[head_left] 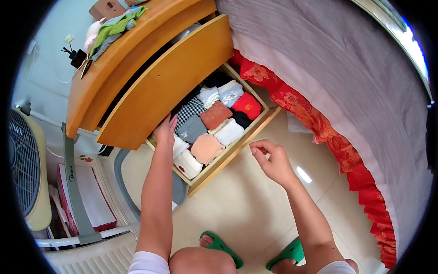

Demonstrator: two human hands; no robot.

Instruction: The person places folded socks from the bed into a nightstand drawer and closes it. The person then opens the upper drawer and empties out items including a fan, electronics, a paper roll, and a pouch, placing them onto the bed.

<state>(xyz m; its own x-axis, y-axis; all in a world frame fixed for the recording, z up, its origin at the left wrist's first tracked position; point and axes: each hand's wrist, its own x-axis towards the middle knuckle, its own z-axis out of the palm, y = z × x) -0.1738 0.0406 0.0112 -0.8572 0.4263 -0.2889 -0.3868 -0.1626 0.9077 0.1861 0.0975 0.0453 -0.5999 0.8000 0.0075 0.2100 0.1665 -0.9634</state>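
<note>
A wooden drawer (237, 153) is pulled out low in the cabinet, holding folded clothes in rows. My left hand (165, 129) reaches over its left end, fingers stretched out and partly hidden beneath the upper drawer front; no item shows in it. Close to that hand lie a grey folded cloth (191, 129), a checked one (190, 112) and white ones (188, 164). A peach bundle (207, 149) and a rust-brown one (216, 115) fill the middle, with a red one (247, 105) at right. My right hand (273, 160) hovers outside the drawer, fingers loosely bent, thumb apart, nothing visible in it.
Above, another drawer front (169, 82) juts out partway. A bed with grey cover (328, 59) and red ruffled skirt (315, 114) borders the right. At left stand a fan (29, 169), a grey-rimmed bin (119, 176) and a rack. Green slippers (223, 250) are on the tiles.
</note>
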